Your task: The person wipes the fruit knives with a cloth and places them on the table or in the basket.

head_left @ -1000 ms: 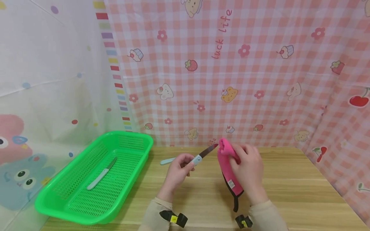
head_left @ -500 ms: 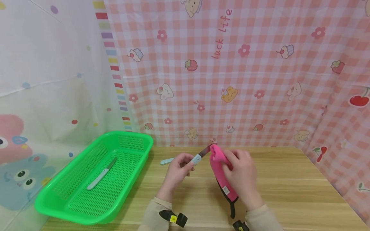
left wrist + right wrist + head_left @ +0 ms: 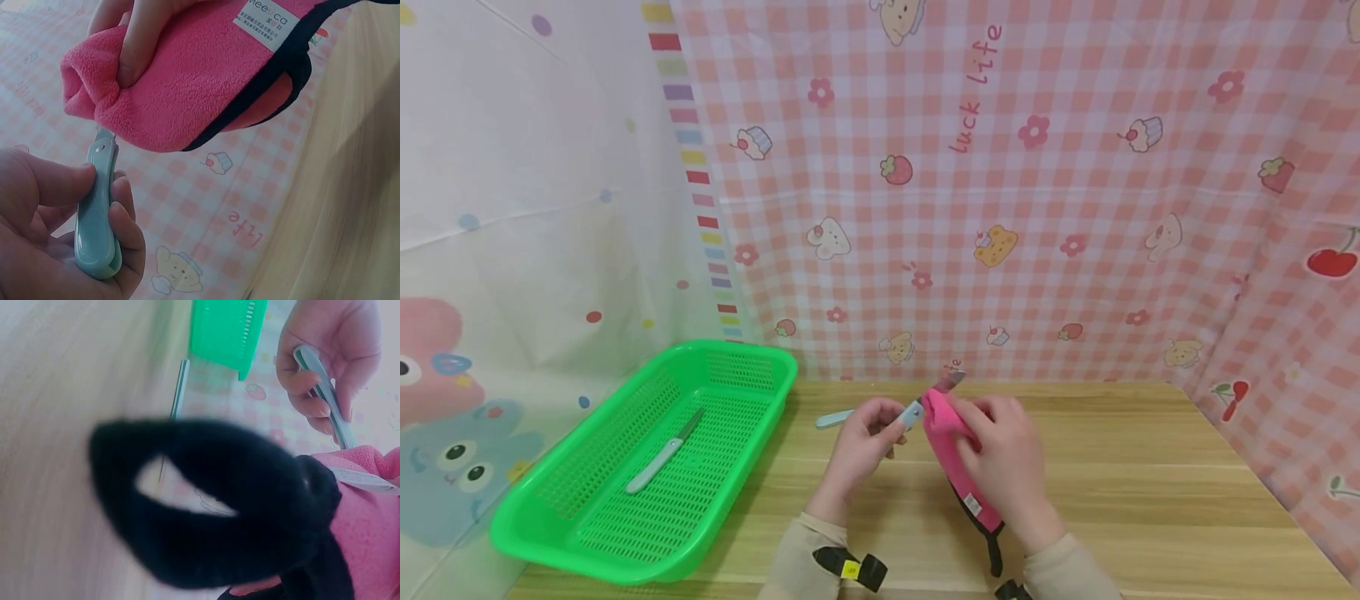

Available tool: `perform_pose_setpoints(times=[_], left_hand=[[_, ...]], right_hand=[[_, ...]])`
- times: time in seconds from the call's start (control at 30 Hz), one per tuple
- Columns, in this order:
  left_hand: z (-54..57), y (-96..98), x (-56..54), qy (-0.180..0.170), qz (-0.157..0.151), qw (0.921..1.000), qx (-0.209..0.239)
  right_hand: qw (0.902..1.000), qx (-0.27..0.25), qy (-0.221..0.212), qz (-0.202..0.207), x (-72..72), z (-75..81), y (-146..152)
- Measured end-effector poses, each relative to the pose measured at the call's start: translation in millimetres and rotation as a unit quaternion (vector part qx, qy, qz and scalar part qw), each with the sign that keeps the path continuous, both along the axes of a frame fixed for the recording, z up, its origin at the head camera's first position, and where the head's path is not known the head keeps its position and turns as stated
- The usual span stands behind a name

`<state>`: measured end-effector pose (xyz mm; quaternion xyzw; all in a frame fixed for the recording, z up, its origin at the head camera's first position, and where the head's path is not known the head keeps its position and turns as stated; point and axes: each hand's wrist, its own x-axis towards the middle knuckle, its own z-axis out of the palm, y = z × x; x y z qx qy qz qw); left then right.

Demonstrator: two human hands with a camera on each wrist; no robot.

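Observation:
My left hand point(image 3: 863, 440) grips a folding knife by its pale blue-green handle point(image 3: 97, 219), blade unfolded and angled up to the right. My right hand point(image 3: 1011, 471) pinches a folded pink plush cloth point(image 3: 952, 454) with black edging and a white label point(image 3: 265, 25). A black loop point(image 3: 994, 557) hangs from the cloth's lower end. The bunched upper end of the cloth lies across the blade close to the handle. Beyond it the blade tip point(image 3: 953, 381) shows in the head view; in the left wrist view the cloth hides most of the blade.
A green perforated basket point(image 3: 580, 560) stands on the left of the wooden table point(image 3: 1150, 500), with another knife point(image 3: 658, 467) unfolded inside. Behind my left hand lies a further knife with a pale blue handle point(image 3: 832, 418). Patterned cloth point(image 3: 1075, 192) hangs behind the table.
My right hand has moved left and slightly down with the pink cloth, from beyond the knife's tip to the blade's base near the handle. My left hand has stayed in place.

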<state>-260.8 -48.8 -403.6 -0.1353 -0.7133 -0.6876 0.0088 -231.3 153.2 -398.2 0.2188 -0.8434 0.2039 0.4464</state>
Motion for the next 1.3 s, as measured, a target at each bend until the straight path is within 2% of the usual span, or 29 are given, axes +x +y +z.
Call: perform_pose_setpoints(times=[0.43,0.8,1.3], left_hand=[[-0.1,1.1,0.5,-0.003,-0.007,1.0,-0.002],[-1.8,1.7,0.0,-0.006,-0.015,0.9999,-0.001],[-4.2,0.1,-0.2,0.001,-0.02,0.9998,0.002]], right_hand=[[1.0,0.005,0.002,0.006,-2.5,-2.6,-4.7],[0.9997,0.008,-0.021,-0.006,-0.9,-2.4,-4.9],[0.9998,0.0,-0.009,-0.017,-7.1,-1.5,0.9]])
